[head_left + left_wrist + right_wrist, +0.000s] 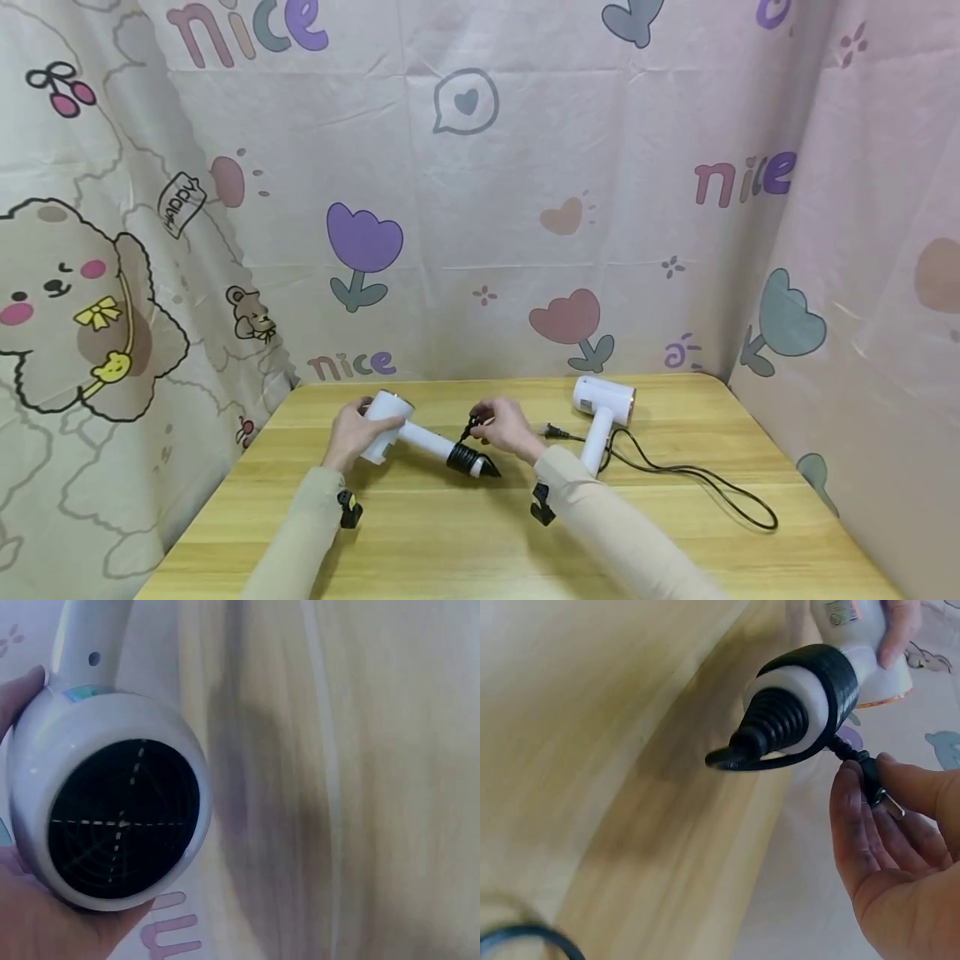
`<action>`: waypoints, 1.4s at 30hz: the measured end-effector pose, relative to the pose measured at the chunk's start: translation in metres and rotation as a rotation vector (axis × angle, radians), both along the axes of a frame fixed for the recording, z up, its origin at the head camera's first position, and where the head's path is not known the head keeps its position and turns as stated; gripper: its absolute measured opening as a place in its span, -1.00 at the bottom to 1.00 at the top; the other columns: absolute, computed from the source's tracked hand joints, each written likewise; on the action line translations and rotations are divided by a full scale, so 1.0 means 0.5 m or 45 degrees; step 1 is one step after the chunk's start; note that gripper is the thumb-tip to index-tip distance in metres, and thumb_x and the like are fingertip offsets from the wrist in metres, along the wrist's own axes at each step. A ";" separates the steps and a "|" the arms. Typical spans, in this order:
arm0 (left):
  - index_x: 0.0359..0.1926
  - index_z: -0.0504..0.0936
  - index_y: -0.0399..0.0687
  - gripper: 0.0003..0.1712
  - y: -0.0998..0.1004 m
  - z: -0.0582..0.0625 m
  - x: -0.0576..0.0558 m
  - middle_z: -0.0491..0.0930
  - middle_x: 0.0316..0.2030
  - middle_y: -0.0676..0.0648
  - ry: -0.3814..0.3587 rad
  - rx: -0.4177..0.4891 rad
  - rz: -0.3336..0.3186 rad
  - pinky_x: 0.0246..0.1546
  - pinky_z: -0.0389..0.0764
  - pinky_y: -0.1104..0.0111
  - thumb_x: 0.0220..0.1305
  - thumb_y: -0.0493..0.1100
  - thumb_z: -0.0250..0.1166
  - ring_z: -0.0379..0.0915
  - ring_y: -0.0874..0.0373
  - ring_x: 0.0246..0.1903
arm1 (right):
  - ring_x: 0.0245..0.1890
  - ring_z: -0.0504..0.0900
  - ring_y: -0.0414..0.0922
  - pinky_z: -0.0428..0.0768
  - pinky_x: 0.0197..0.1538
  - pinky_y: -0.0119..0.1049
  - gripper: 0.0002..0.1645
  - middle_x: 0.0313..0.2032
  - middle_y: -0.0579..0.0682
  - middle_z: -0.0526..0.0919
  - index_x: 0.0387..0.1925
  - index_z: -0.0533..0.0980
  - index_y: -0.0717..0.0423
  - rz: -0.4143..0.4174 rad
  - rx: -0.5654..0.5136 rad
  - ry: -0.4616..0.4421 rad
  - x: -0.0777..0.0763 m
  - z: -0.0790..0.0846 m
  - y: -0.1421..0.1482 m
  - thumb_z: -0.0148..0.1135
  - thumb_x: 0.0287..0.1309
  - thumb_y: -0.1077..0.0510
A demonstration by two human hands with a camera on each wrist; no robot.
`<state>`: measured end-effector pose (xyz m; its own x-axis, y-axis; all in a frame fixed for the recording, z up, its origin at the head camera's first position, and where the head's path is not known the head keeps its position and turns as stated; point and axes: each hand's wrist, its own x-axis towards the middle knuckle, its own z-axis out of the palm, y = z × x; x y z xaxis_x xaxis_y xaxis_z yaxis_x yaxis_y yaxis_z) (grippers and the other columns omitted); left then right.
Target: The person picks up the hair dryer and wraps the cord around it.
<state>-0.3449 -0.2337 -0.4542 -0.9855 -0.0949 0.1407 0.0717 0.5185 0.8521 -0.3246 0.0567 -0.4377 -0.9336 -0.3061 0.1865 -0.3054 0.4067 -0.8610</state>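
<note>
A white hair dryer (427, 439) is held above the table, its handle pointing right. My left hand (353, 433) grips its barrel; in the left wrist view the dark round intake grille (124, 819) faces the camera. Black cord (463, 457) is wound in tight coils round the end of the handle, next to the ribbed cord sleeve (771, 722). Between thumb and fingers my right hand (504, 423) pinches the black power plug (871, 778), its metal prongs facing out, just beside the coils.
A second white hair dryer (604, 402) lies at the back right of the wooden table (442, 550). Its black cord (701, 473) spreads loosely to the right, and its plug (555, 431) lies left of the handle. A printed curtain (480, 217) hangs behind and at both sides.
</note>
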 end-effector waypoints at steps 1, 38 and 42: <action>0.32 0.35 -0.31 0.04 -0.002 -0.002 -0.004 0.51 0.11 -0.39 0.010 -0.018 0.006 -0.31 0.70 0.24 -0.08 0.15 0.56 0.58 -0.13 -0.12 | -0.32 0.73 0.06 0.73 -0.30 -0.27 -0.66 -0.18 0.26 0.69 -0.04 0.55 0.40 -0.004 -0.020 -0.014 0.000 -0.003 -0.002 0.30 0.10 0.42; 0.36 0.40 -0.06 -0.06 0.035 -0.038 -0.054 0.60 0.06 -0.31 0.085 -0.662 0.120 -0.12 0.47 -0.10 0.16 0.45 0.22 0.55 -0.24 -0.09 | 0.22 0.43 0.24 0.46 0.24 0.14 -0.28 0.25 0.35 0.40 0.33 0.33 0.25 -0.015 0.107 -0.306 -0.010 -0.069 -0.004 0.31 0.23 0.03; 0.38 0.36 -0.11 -0.07 0.031 -0.044 -0.042 0.52 0.10 -0.42 0.099 -0.741 0.129 -0.02 0.37 -0.23 0.22 0.44 0.15 0.46 -0.39 0.01 | 0.26 0.38 0.29 0.42 0.27 0.18 -0.26 0.26 0.38 0.39 0.37 0.27 0.26 -0.015 0.101 -0.283 -0.009 -0.073 0.004 0.28 0.26 0.07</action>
<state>-0.3660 -0.2184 -0.4763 -0.9604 -0.0733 0.2688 0.0484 0.9063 0.4199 -0.3289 0.0587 -0.4743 -0.9525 -0.3005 -0.0484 -0.1066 0.4783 -0.8717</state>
